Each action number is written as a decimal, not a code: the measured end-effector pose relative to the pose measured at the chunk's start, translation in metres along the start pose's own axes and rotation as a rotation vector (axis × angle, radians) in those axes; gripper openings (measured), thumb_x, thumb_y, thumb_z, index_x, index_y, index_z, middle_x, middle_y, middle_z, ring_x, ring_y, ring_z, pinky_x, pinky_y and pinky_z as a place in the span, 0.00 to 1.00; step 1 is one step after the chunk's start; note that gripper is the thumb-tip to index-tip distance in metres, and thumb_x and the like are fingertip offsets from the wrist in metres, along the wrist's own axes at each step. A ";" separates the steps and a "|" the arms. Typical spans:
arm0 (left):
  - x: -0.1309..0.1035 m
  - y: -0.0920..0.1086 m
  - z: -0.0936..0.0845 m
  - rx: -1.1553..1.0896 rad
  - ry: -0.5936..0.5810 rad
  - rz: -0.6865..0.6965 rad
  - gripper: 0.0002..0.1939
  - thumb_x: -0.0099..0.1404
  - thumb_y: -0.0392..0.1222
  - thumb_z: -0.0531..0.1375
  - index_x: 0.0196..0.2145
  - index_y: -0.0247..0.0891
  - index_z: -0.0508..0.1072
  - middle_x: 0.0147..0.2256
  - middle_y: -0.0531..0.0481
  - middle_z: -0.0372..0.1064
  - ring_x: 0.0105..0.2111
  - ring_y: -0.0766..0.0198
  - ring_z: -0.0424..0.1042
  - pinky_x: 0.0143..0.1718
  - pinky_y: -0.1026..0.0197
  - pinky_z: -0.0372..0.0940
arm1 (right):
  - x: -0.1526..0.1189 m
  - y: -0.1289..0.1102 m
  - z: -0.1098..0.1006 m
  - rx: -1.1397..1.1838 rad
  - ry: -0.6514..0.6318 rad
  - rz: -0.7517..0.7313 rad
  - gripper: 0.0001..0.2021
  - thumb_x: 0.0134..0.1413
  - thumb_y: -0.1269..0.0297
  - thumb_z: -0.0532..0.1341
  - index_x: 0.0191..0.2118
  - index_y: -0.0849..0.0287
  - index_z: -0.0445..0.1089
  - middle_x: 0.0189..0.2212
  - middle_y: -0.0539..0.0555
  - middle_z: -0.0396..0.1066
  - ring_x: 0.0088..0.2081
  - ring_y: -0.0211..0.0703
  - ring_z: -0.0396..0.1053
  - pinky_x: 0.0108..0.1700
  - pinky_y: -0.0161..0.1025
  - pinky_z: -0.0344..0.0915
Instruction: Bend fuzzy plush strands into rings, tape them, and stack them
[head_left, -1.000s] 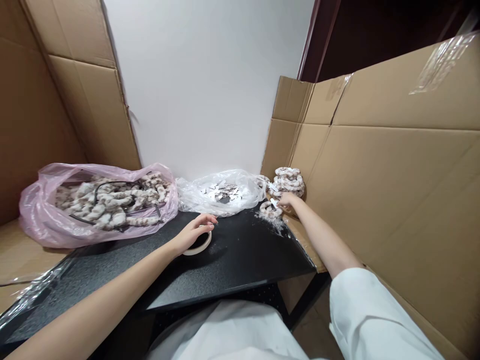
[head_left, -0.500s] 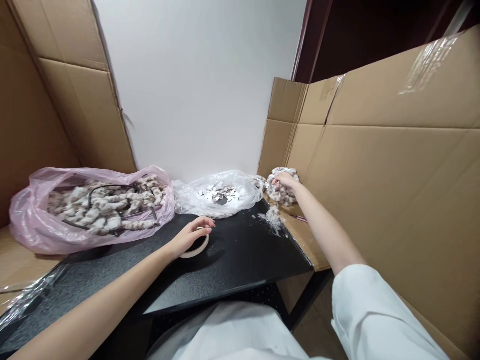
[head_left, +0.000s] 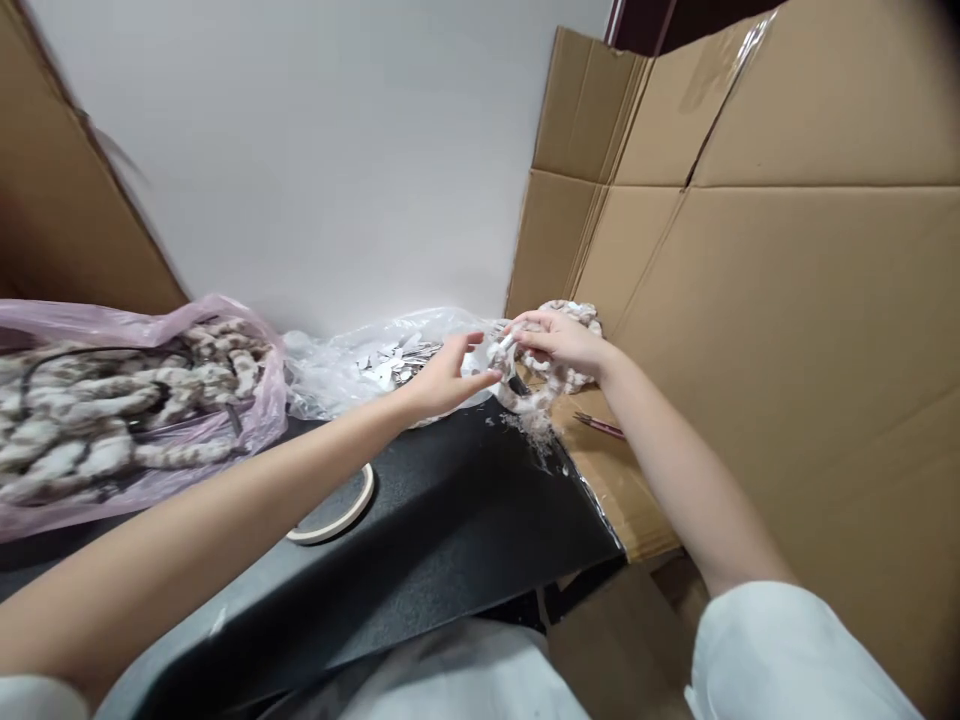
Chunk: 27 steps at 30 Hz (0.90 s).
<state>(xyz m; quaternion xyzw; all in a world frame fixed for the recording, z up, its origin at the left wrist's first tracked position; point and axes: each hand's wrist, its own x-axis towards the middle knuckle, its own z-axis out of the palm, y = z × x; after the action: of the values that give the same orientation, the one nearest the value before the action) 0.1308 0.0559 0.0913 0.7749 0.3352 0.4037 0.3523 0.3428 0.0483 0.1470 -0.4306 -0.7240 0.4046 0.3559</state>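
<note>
My right hand pinches a fluffy white-and-brown furry strip at the table's far right corner. The strip hangs in a loop below my fingers, in front of a pile of the same furry strips. My left hand is close by on the left, thumb and fingers apart, with nothing in it that I can see. Behind my left hand lies a clear plastic bag with many small silvery-white flat pieces. A pale ring, like a roll of tape, lies on the black table below my left forearm.
On the left, a pink plastic bag holds furry strips and dark cords. Loose fluff lies near the right edge of the black table. A small reddish pointed tool rests on cardboard. Cardboard walls stand on both sides.
My left hand has left the tape ring and moved up and right beside my right hand. The right hand has drawn a furry strip leftward from the pile. The view has turned right.
</note>
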 end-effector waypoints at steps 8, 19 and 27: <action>0.065 -0.005 0.030 -0.830 0.068 -0.381 0.16 0.62 0.45 0.58 0.21 0.37 0.59 0.16 0.59 0.52 0.18 0.70 0.62 0.24 0.67 0.58 | 0.002 0.058 0.003 0.423 0.029 0.125 0.18 0.44 0.57 0.70 0.36 0.59 0.64 0.17 0.39 0.55 0.17 0.26 0.50 0.18 0.27 0.45; 0.047 -0.039 0.027 -0.340 0.110 -0.417 0.23 0.53 0.43 0.62 0.48 0.41 0.66 0.53 0.43 0.64 0.53 0.53 0.64 0.51 0.53 0.60 | 0.064 0.042 -0.073 0.405 0.295 0.044 0.18 0.52 0.47 0.63 0.29 0.57 0.59 0.15 0.40 0.53 0.17 0.31 0.55 0.29 0.35 0.64; 0.005 -0.051 -0.017 -0.082 0.149 -0.295 0.12 0.61 0.49 0.56 0.41 0.43 0.68 0.55 0.45 0.62 0.56 0.51 0.63 0.53 0.50 0.61 | 0.107 0.042 -0.173 -0.968 0.568 -0.133 0.12 0.59 0.57 0.55 0.31 0.61 0.67 0.35 0.58 0.71 0.42 0.49 0.67 0.45 0.43 0.62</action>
<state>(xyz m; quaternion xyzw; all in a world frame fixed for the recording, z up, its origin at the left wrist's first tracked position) 0.1062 0.0914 0.0593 0.6703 0.4537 0.4173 0.4132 0.4659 0.2065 0.1998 -0.5901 -0.7284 -0.1284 0.3235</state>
